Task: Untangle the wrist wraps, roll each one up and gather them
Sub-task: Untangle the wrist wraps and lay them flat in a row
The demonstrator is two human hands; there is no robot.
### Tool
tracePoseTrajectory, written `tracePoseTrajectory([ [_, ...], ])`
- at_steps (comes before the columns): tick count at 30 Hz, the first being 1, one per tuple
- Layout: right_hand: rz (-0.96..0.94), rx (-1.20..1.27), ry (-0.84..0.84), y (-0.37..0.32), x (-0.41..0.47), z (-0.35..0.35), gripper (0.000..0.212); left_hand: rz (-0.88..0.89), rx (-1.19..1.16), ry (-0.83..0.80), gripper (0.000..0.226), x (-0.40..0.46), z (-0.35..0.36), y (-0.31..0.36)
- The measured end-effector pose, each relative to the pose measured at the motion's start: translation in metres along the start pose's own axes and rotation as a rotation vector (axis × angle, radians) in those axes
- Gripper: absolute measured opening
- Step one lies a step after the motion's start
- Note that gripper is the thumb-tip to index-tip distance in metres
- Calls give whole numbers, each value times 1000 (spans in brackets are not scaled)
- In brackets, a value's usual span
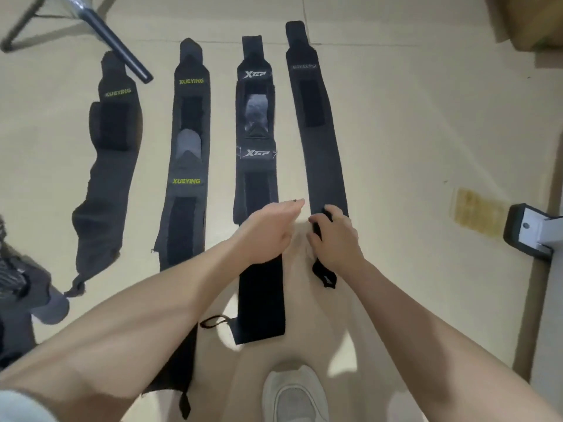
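Four dark wrist wraps laid out lengthwise side by side on the floor.
The right hand curls its fingers around the near end of the rightmost wrap; the left hand hovers beside it, fingers loosely extended, holding nothing.

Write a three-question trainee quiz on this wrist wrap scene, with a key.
1. True or false: the right hand grips the near end of the rightmost wrap.
2. What green word is printed on the two left wraps?
3. Where is the left hand? A) over the XTEP wrap B) on the metal bar C) on the shoe

Key: 1 true; 2 XUEYING; 3 A
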State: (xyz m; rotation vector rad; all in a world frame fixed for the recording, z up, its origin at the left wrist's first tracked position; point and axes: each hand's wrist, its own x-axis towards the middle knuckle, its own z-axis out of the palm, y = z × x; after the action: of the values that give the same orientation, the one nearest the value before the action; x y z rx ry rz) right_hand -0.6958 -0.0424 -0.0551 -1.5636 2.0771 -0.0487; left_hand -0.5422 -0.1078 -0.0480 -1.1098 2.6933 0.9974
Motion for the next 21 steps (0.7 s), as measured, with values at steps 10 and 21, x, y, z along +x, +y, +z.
tracePoseTrajectory([
  [10, -415, 270, -406, -241, -21, 40, 24, -174, 491, 255, 64, -253, -76, -153],
  [21, -860, -471, -640, -431, -103, 149, 27, -760, 193, 328, 68, -481, -38, -227],
])
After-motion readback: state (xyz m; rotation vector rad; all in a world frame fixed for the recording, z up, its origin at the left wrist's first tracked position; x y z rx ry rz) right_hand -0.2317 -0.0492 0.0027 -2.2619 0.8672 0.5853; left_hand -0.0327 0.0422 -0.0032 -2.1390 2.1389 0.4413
